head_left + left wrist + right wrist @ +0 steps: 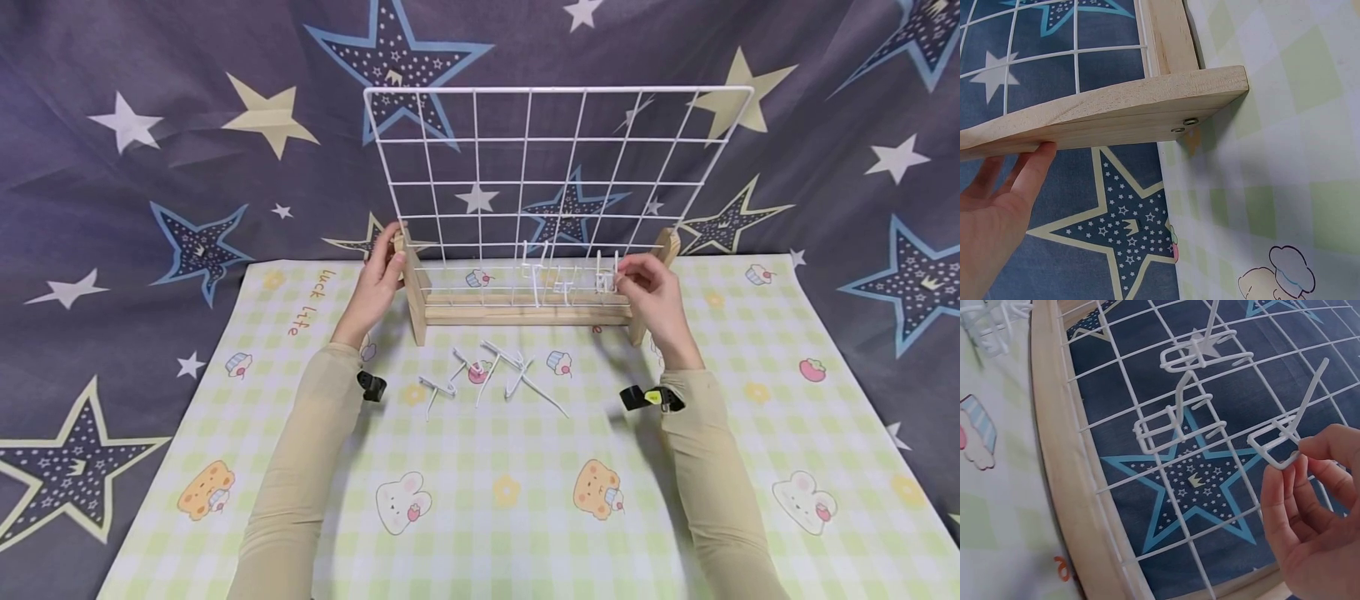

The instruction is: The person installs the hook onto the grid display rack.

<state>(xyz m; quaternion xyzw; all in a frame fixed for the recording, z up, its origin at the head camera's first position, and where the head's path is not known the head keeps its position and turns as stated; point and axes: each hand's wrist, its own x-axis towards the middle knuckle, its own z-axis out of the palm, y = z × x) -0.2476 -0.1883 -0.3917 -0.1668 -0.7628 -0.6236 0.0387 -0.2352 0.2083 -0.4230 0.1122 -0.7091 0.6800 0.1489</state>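
A white wire grid panel [522, 182] stands upright in a wooden base [525, 315] on the table. My right hand [652, 292] pinches a white wire hook [1275, 442] between thumb and fingers at the grid's lower right. Two other hooks, a nearer one [1175, 428] and a farther one [1204, 355], hang on the grid beside it, prongs sticking out. My left hand [377, 282] holds the base's left wooden side piece [412, 292], thumb in front. From the left wrist view, its fingertips [1038, 164] touch that piece's outer face.
Several loose white hooks [491, 371] lie on the table in front of the base. A green-checked cloth [510, 550] with printed animals covers the table. Close behind the grid hangs a dark curtain [225, 42] with stars.
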